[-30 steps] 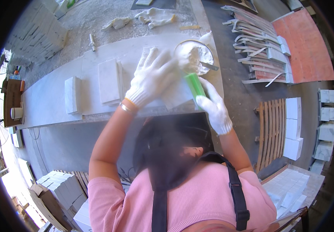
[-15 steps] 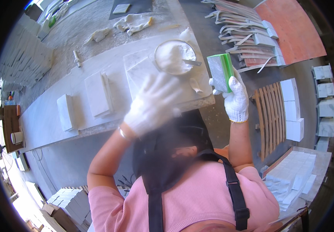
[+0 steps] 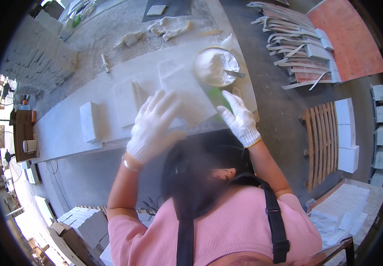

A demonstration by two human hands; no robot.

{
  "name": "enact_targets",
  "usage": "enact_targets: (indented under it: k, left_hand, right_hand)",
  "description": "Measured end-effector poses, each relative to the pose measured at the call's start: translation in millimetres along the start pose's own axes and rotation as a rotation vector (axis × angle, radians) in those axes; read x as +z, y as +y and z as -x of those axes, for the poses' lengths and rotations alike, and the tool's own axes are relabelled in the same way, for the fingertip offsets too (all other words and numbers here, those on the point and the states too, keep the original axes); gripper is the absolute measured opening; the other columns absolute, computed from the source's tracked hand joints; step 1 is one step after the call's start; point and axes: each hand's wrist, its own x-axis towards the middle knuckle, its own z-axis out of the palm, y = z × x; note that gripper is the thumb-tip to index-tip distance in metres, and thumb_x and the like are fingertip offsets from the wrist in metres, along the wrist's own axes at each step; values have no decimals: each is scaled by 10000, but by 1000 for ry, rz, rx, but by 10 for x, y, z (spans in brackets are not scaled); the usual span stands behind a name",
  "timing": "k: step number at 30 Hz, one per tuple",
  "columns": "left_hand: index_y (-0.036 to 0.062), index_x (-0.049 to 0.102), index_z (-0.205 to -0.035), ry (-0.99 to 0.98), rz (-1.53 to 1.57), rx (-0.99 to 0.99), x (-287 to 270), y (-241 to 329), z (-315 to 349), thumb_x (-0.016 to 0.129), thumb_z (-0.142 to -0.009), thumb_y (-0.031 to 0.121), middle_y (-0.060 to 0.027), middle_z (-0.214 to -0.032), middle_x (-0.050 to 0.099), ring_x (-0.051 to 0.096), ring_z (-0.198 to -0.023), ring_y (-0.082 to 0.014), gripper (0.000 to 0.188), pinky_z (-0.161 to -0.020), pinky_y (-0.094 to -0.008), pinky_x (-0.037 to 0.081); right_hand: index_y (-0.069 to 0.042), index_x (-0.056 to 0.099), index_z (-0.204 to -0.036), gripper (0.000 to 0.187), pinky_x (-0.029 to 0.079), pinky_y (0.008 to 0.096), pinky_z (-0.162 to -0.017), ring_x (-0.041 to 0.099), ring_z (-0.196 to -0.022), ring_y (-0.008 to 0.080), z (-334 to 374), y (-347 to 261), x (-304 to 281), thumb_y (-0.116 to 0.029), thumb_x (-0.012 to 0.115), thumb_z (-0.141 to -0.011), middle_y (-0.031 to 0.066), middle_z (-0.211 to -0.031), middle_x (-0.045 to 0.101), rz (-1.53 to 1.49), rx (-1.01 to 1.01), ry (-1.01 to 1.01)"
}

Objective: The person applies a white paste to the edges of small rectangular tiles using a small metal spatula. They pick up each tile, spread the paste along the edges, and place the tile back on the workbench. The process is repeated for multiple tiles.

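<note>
My right hand (image 3: 241,124), in a white knit glove, is low over the near right corner of the worktable. Its thumb and fingers are closed around a green-and-grey sanding block (image 3: 218,99), which is smeared by motion. Beside the block lies a thin white stone slab (image 3: 180,82), its near part blurred. My left hand (image 3: 153,126), also gloved, hovers near the slab with fingers spread and nothing in it. Beyond my right hand stands a round bowl (image 3: 196,73) of white powder or paste, with a spatula (image 3: 234,74) resting in it.
More white slabs (image 3: 127,99) and a white block (image 3: 89,122) lie left on the worktable (image 3: 63,137). Crumpled gloves (image 3: 169,27) and a small tool (image 3: 105,63) are farther back. Right of the table are stone strips (image 3: 298,44) and a wooden pallet (image 3: 322,146).
My right hand has brought the sanding block left and down from beside the table to the slab. My left hand has drawn back slightly left of the slab, fingers still spread. The view has shifted.
</note>
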Motion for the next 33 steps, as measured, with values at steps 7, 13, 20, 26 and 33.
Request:
enact_targets:
  k: [7, 13, 20, 26, 33]
  left_hand:
    - [13, 770, -1153, 83, 668, -595, 273, 113, 347, 739, -972, 278, -101, -1038, 765, 698, -901, -170, 322, -823, -309, 552]
    - [13, 742, -1185, -154, 1114, -651, 478, 242, 284, 642, -1066, 390, -57, -974, 765, 687, -833, -120, 408, -750, -299, 557]
    - [-5, 712, -1213, -113, 1476, -806, 599, 391, 190, 648, -1057, 439, -70, -1021, 754, 695, -886, -136, 475, -836, -300, 556]
    - [8, 713, -1210, 114, 1455, -740, 500, 492, 286, 668, -1046, 337, -41, -1016, 702, 638, -895, -121, 371, -817, -306, 546]
    - [31, 715, -1025, 390, 1075, -688, 94, -307, 696, 677, -1038, 383, 3, -908, 697, 665, -772, -97, 354, -713, -287, 538]
  right_hand:
    - [-38, 714, -1314, 367, 534, 389, -1033, 701, -1192, 299, 58, -241, -208, -285, 690, -1043, 159, -1251, 738, 1, -108, 156]
    - [11, 726, -1223, 363, 538, 337, -938, 697, -1022, 173, -187, -534, -140, -283, 703, -1012, 117, -1106, 770, -485, 243, -309]
    - [-15, 696, -1083, 245, 464, 211, -551, 611, -643, 60, 3, -652, -233, -254, 699, -1024, 28, -831, 710, -659, 312, -373]
    - [0, 693, -1128, 278, 502, 240, -613, 638, -707, 79, 199, -592, -228, -250, 738, -1016, 30, -873, 719, -658, 123, -365]
    - [-52, 730, -1162, 202, 491, 210, -587, 647, -686, 66, 181, -364, -267, -216, 641, -1084, 23, -852, 728, -589, 257, -203]
